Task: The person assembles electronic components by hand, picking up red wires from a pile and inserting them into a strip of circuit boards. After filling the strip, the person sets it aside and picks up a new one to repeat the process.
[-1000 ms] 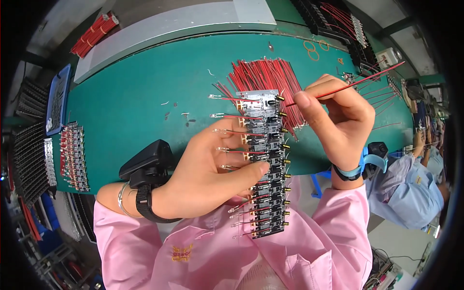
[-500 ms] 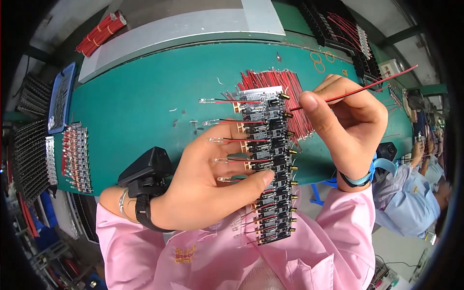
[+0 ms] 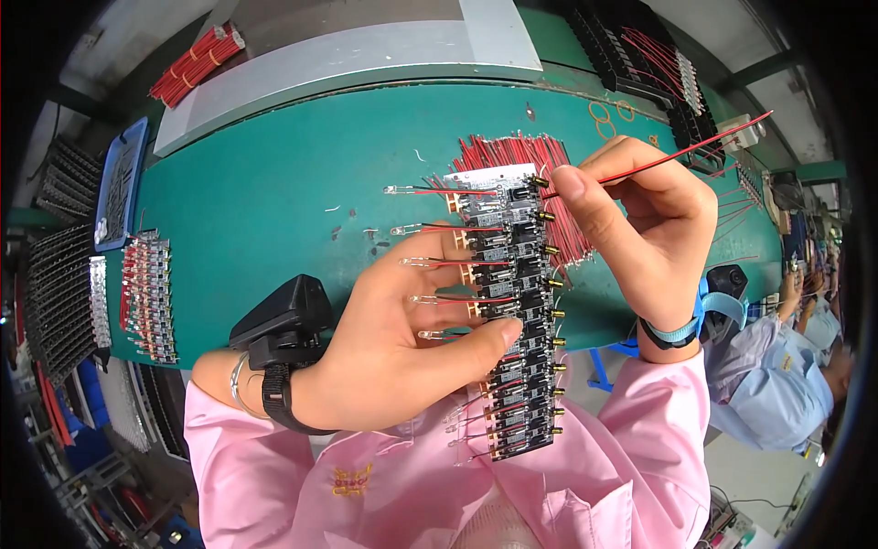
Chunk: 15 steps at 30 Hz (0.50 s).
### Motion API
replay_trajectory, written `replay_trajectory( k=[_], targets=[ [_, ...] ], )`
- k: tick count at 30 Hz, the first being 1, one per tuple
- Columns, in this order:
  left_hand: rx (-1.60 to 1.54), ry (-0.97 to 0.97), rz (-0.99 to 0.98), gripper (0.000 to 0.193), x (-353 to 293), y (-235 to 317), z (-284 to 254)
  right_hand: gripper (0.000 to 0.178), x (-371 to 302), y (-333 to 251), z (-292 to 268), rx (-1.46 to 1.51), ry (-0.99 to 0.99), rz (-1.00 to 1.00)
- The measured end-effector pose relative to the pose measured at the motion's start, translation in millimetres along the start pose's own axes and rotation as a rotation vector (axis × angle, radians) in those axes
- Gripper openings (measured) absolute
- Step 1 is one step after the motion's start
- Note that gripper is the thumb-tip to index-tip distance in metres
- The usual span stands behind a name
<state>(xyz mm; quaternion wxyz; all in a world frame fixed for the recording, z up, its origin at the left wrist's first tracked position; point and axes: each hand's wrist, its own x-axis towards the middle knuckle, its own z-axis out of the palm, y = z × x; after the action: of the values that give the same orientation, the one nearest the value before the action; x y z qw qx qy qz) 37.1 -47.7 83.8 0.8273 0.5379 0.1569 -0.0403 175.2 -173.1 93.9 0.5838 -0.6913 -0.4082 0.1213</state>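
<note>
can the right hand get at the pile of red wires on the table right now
Probably yes: the pile of red wires lies close by with its right side uncovered, though the circuit board strip hides part and the right hand pinches a single wire.

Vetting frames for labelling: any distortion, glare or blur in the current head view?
Head view: fisheye bends the front edge of the grey platform; head view: far end of the circuit-board strip looks bright, possibly glare; head view: co-worker in blue looks soft.
</note>
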Motion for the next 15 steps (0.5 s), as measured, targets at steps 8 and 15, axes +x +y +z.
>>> replay_trajectory(
  k=[8,15],
  targets=[
    [-0.006,-0.031,-0.059,0.050,3,-1,2,0.006,-9,19,-6,0.195,0.077,-0.054],
    [0.012,-0.020,-0.094,0.049,8,-5,5,0.006,-14,35,-3,0.246,0.106,-0.059]
  ],
)
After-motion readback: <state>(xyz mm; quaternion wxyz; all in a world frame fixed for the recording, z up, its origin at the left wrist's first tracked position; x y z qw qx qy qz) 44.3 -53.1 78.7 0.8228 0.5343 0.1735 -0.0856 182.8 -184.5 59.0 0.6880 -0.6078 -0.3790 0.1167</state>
